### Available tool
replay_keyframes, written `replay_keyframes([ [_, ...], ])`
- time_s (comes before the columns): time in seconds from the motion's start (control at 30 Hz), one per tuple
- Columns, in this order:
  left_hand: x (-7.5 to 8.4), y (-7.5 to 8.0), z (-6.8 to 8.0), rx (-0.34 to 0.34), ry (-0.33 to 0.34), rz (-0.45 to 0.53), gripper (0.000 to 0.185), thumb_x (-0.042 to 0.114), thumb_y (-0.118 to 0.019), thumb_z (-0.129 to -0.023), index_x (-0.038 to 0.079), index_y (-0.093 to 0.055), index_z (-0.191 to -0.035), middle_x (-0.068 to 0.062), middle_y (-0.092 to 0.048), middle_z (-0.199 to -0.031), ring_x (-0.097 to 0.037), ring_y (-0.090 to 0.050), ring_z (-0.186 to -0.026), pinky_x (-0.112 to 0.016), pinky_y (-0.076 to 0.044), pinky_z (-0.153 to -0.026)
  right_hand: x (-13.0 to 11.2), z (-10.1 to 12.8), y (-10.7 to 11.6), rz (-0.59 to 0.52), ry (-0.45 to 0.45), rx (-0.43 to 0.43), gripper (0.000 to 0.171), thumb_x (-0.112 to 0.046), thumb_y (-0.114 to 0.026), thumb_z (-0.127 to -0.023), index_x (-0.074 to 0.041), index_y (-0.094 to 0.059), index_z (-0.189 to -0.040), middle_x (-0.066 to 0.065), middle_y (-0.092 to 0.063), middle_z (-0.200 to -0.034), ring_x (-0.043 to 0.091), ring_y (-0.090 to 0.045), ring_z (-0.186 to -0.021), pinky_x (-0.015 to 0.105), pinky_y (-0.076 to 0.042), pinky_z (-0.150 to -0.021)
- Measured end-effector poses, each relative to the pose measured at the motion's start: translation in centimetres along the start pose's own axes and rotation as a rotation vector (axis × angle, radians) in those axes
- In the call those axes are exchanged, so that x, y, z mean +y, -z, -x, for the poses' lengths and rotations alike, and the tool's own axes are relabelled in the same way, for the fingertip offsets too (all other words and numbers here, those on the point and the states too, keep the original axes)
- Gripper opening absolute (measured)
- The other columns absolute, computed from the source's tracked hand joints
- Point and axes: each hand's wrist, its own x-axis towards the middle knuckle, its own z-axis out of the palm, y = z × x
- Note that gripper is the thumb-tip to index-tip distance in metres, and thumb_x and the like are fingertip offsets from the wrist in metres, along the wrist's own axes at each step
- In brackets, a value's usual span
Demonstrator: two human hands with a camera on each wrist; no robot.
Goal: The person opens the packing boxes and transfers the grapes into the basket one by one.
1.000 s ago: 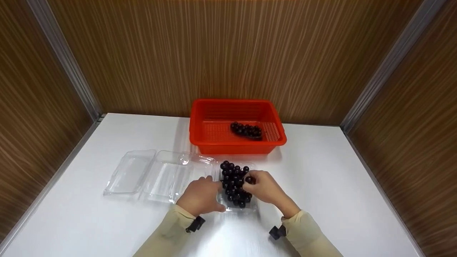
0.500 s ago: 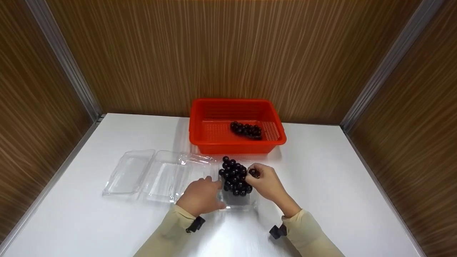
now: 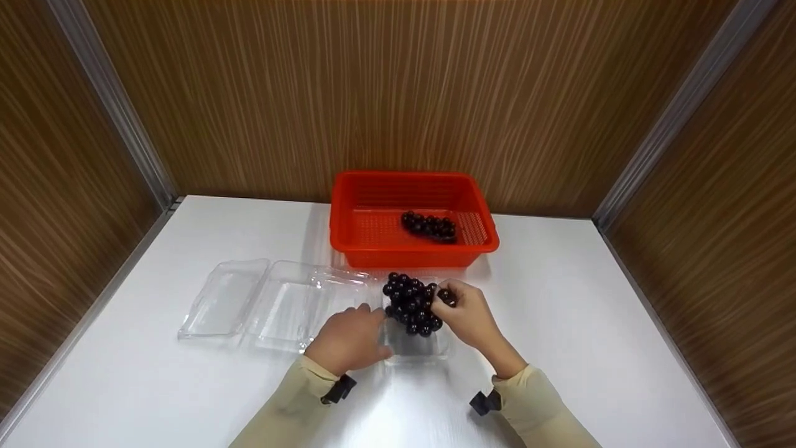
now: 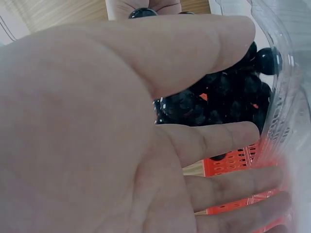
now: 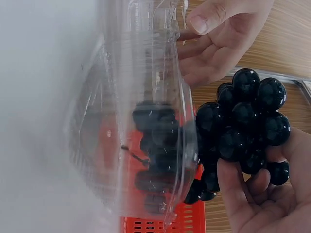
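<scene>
A bunch of dark, round grapes (image 3: pixel 410 303) sits over a clear plastic container (image 3: pixel 415 357) in the head view. My right hand (image 3: pixel 469 318) grips the bunch at its right side, thumb and fingers curled round several grapes. In the right wrist view the held grapes (image 5: pixel 243 114) rise above the rim, and others show through the clear wall (image 5: pixel 92 145). My left hand (image 3: pixel 348 341) rests along the container's left edge, fingers extended and thumb apart. The left wrist view shows the left fingers (image 4: pixel 218 138) straight, reaching to the rim (image 4: pixel 286 63), with grapes beyond.
Behind the container stands a red basket (image 3: pixel 410 258) with another bunch of grapes (image 3: pixel 429 227) in it. Clear plastic trays or lids (image 3: pixel 227 298) lie open on the white table (image 3: pixel 597 348) to the left. Wood-patterned walls (image 3: pixel 398 93) enclose the table.
My right hand has lifted and shifted slightly away from me and to the right, drawing the bunch toward the container's far end. The left hand has barely moved.
</scene>
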Motion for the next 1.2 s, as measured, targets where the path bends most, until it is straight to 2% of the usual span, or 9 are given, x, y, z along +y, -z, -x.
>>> replay_keyframes([
  [0.13, -0.1, -0.1, -0.1, 0.017, -0.012, 0.003, 0.04, 0.037, -0.08, -0.082, 0.006, -0.066, -0.104, -0.01, -0.062, -0.091, -0.03, -0.062, -0.08, -0.045, -0.053, -0.065, -0.2, 0.1, 0.0, -0.026, 0.016, -0.006, 0.006, -0.001, -0.064, -0.085, -0.005, -0.068, -0.085, -0.004, -0.056, -0.071, 0.005, -0.044, -0.059, 0.021, -0.036, -0.054],
  [0.3, -0.2, -0.1, -0.2, 0.021, -0.013, 0.005, 0.046, 0.037, -0.079, -0.083, 0.004, -0.067, -0.113, -0.012, -0.064, -0.096, -0.031, -0.062, -0.082, -0.046, -0.054, -0.068, -0.5, 0.1, 0.1, -0.04, 0.035, 0.016, 0.014, 0.003, -0.063, -0.086, -0.01, -0.066, -0.082, -0.005, -0.056, -0.071, 0.005, -0.045, -0.061, 0.02, -0.036, -0.055],
  [0.43, -0.2, 0.0, -0.2, 0.025, -0.016, 0.006, 0.049, 0.038, -0.079, -0.085, 0.003, -0.067, -0.117, -0.014, -0.066, -0.099, -0.031, -0.063, -0.085, -0.047, -0.055, -0.07, -0.6, 0.1, 0.1, -0.065, 0.03, 0.038, 0.009, 0.002, -0.064, -0.083, -0.006, -0.066, -0.081, -0.004, -0.056, -0.07, 0.006, -0.049, -0.063, 0.02, -0.037, -0.054],
  [0.63, -0.3, 0.1, -0.3, 0.071, -0.036, 0.015, 0.04, 0.032, -0.079, -0.086, 0.003, -0.068, -0.111, -0.013, -0.066, -0.097, -0.03, -0.062, -0.082, -0.045, -0.054, -0.067, -0.8, 0.1, 0.1, -0.077, 0.018, 0.072, 0.005, 0.005, -0.064, -0.082, 0.0, -0.067, -0.083, -0.004, -0.056, -0.071, 0.007, -0.049, -0.063, 0.019, -0.037, -0.055],
  [0.83, -0.3, 0.2, -0.4, 0.106, -0.042, 0.013, 0.039, 0.031, -0.08, -0.086, 0.003, -0.069, -0.112, -0.014, -0.066, -0.097, -0.032, -0.063, -0.082, -0.047, -0.054, -0.067, -2.1, 0.2, 0.3, -0.095, 0.001, 0.096, 0.005, 0.008, -0.06, -0.082, 0.007, -0.065, -0.084, 0.002, -0.057, -0.073, 0.009, -0.049, -0.065, 0.018, -0.039, -0.056],
  [1.0, -0.3, 0.3, -0.5, 0.135, -0.046, 0.013, 0.042, 0.03, -0.079, -0.087, 0.003, -0.068, -0.117, -0.016, -0.067, -0.101, -0.034, -0.064, -0.085, -0.048, -0.055, -0.069, -1.7, 0.1, 0.3, -0.091, 0.009, 0.105, 0.005, 0.009, -0.06, -0.083, 0.007, -0.065, -0.086, 0.003, -0.057, -0.074, 0.008, -0.05, -0.066, 0.018, -0.041, -0.057],
  [1.2, -0.4, 0.3, -0.5, 0.142, -0.042, 0.032, 0.049, 0.03, -0.077, -0.087, 0.003, -0.066, -0.126, -0.018, -0.068, -0.109, -0.037, -0.065, -0.091, -0.05, -0.056, -0.074, -1.2, 0.0, 0.4, -0.089, 0.068, 0.12, 0.008, 0.009, -0.065, -0.085, 0.002, -0.068, -0.086, -0.001, -0.058, -0.073, 0.007, -0.05, -0.065, 0.018, -0.04, -0.057],
])
